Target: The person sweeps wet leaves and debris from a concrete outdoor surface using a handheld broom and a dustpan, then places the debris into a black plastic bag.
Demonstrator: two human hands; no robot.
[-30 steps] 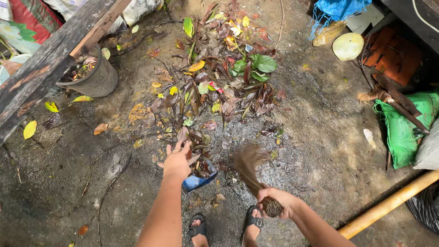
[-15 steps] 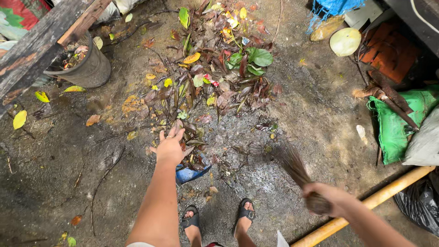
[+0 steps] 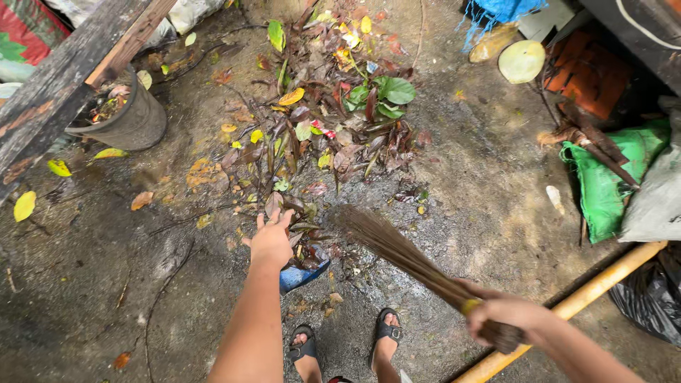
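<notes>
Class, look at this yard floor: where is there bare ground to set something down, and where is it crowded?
Bare concrete lies between the leaf pile and the green sack, and left of the left hand, below the grey pot. The pile itself, reaching the blue dustpan, is crowded, as is the right edge.

wet dirt floor (image 3: pixel 106 284), daylight, wooden beam (image 3: pixel 64 78)
</notes>
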